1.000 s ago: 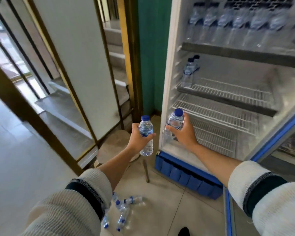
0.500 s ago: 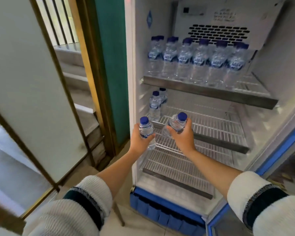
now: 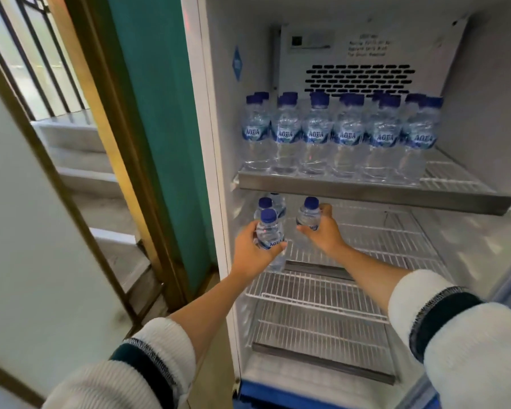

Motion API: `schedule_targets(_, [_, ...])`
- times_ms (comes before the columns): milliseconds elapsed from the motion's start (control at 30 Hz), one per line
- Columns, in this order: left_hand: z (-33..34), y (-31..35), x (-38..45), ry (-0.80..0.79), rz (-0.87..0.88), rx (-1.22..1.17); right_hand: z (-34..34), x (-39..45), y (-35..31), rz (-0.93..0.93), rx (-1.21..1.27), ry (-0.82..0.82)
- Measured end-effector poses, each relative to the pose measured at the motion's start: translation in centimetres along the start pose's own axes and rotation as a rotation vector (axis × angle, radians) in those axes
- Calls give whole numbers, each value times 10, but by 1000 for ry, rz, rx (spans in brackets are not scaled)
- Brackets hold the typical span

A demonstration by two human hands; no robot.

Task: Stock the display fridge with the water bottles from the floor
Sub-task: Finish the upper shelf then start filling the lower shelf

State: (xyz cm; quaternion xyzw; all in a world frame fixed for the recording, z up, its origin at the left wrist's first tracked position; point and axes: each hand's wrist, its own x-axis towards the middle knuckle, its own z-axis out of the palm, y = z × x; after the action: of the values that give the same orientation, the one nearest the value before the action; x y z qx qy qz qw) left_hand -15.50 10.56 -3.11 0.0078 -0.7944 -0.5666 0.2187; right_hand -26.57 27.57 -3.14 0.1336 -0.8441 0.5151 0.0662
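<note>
One bottle (image 3: 269, 237) per hands (image 3: 322, 231)

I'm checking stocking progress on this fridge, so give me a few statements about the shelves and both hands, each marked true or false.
1. The top shelf holds a row of water bottles. True.
2. The left hand is empty. False: it grips a blue-capped bottle.
3. The right hand holds a bottle at the second shelf. True.
4. The second shelf has no standing bottles. False: some stand at its back left.
5. The lowest wire shelf is full. False: it is bare.
</note>
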Motion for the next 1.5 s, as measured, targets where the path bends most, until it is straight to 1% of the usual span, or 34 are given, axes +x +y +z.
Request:
schedule_targets(67, [2,-5,6,-15,37,-6,7,11,0,15,-28,-23])
schedule_targets(200, [6,-15,7,-45,78,1,12,31,-5,79,21,-9])
schedule_targets(367, [7,-22,13,-69,127,40,14,48,1,110,0,-58])
schedule_targets(600, [11,-24,13,-24,137,91,16,47,3,63,-40,-73])
schedule_targets(700, [14,-25,12,10,125,91,14,47,5,86,-47,-80])
schedule_targets(800, [16,-24,10,26,112,79,10,45,6,121,-34,-110])
schedule_targets(867, [17,-24,8,43,123,76,9,41,9,141,-41,-168])
schedule_targets(933, [19,-24,6,59,131,75,12,34,17,145,-135,-244])
schedule_targets(967, [19,-23,4,64,135,74,14,30,22,152,-177,-255])
schedule_targets(1233, [18,-19,-4,58,127,84,25,31,33,221,-142,-178])
schedule_targets(1500, [19,-20,-6,61,116,89,32,39,36,215,-139,-152])
